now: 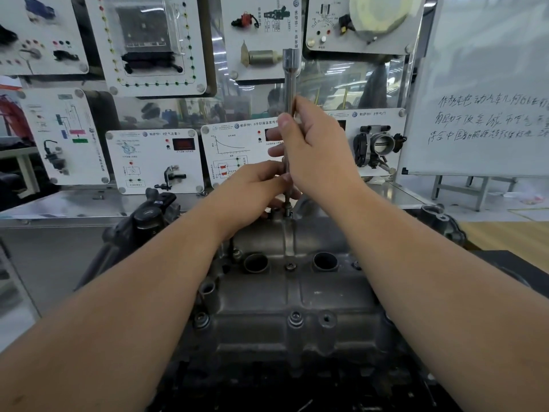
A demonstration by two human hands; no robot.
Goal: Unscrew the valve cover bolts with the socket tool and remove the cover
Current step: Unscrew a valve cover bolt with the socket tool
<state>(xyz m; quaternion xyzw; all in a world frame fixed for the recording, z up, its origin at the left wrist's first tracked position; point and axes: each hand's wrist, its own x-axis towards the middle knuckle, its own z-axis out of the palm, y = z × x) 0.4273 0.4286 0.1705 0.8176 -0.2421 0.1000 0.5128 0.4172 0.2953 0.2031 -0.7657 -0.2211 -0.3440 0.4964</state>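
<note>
The grey metal valve cover (297, 295) sits on the engine in front of me, with two round plug holes in its top. A long silver socket tool (290, 75) stands upright, its lower end on a bolt (287, 212) at the cover's far edge. My right hand (318, 150) grips the tool's shaft in the middle. Lower down, my left hand (252, 188) holds the shaft just above the bolt. Two more bolts show on the cover: one at the centre (290, 266) and one at the near edge (295, 318).
White training panels with car parts (154, 162) stand upright right behind the engine. A whiteboard with handwriting (487, 114) stands at the right. A black engine part (148, 215) juts up left of the cover. A wooden surface (511, 236) lies at the right.
</note>
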